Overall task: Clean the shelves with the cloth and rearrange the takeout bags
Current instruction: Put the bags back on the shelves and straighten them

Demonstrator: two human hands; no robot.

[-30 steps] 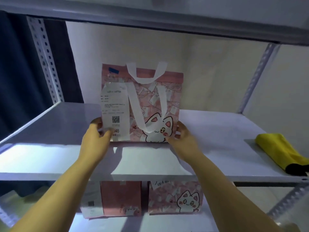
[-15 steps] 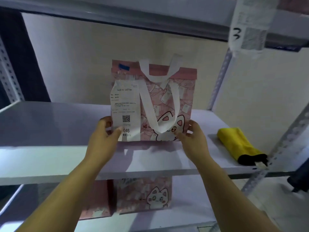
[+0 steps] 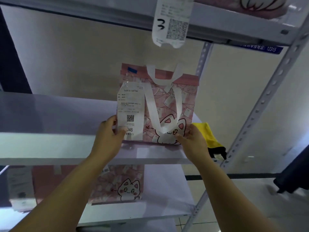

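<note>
Only two bare hands and forearms of the person show. The left hand and the right hand are uncovered, with slim fingers and thumbs, and the nails are too blurred to make out. The left forearm and the right forearm run unclothed from wrist to the lower edge of the view, smooth in outline and widening toward the elbow.

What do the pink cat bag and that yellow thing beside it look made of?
Pink cat bag: probably matte printed paper, since it stands stiff with a sharp folded top; non-woven fabric is possible. Yellow cloth: soft matte textile, perhaps microfibre, slumping in rounded folds.
</note>
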